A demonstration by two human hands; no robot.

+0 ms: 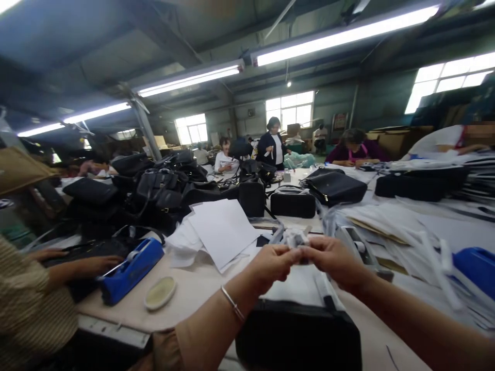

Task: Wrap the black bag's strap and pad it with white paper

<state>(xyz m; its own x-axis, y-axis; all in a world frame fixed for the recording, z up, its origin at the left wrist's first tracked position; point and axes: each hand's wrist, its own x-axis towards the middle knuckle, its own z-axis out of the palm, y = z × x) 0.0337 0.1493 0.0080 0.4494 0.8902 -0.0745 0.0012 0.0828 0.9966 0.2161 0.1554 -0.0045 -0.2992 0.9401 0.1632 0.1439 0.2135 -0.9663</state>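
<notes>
My left hand (276, 263) and my right hand (328, 260) meet at the middle of the view, fingers pinched together. Between their fingertips is a crumpled piece of whitish wrapping (296, 237); whether something lies inside it is hidden. Just below the hands stands a black bag (297, 335) at the table's front edge. A white sheet (294, 286) lies over its top. Behind my right hand sits a grey tape dispenser (353, 245).
Loose white paper (226, 226) and a round yellowish dish (160, 293) lie left. A blue tape dispenser (131, 270) stands by a co-worker's hand (100, 265). Black bags (162, 188) pile up behind. White strips and a blue object (477, 268) lie right. Other people sit or stand farther back.
</notes>
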